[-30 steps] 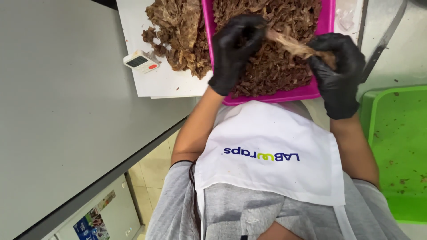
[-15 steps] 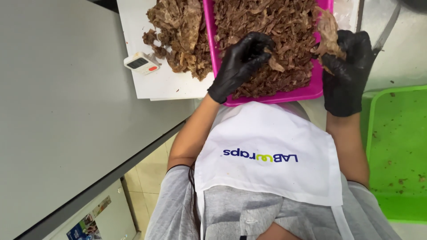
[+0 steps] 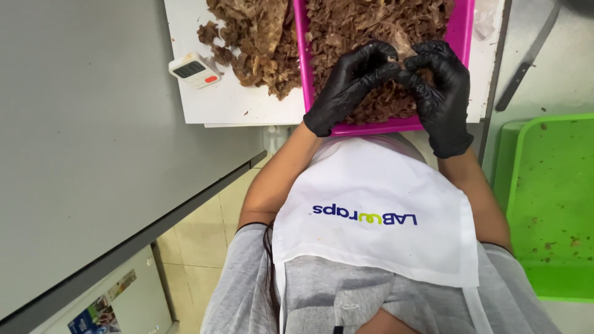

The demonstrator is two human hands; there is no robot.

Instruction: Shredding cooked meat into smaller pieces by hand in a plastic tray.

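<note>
Left to right: a grey tabletop (image 3: 93, 124); a white cutting board (image 3: 235, 102) bearing a small white timer (image 3: 195, 69) and a heap of shredded brown meat (image 3: 257, 37); a pink tray (image 3: 461, 37) filled with more shreds. Over the tray, the left hand (image 3: 349, 83) and right hand (image 3: 439, 86), both black-gloved, have come together from their earlier spread, each grip pinched on one pale meat strip (image 3: 402, 46), apparently mid-tear. A knife (image 3: 526, 62) and green tray (image 3: 550, 204) lie rightward.
</note>
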